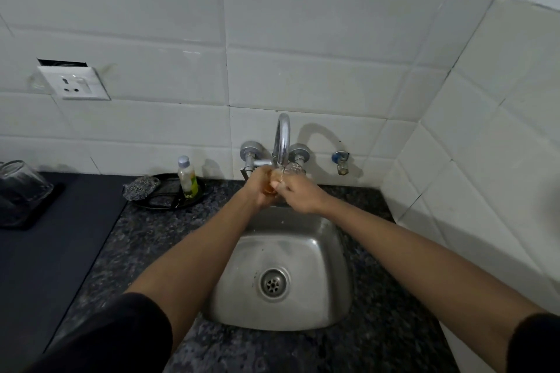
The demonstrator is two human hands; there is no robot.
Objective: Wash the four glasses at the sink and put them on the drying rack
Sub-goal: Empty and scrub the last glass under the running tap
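Currently your left hand and right hand both clamp a glass under the faucet, above the sink. Wet grip risks slippage; the glass could drop and crack in the basin.

Head camera, high, looking steeply down, close over sink.

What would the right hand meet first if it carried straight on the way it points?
Probably the left hand: the right hand points up-left, gripping the glass between them under the faucet.
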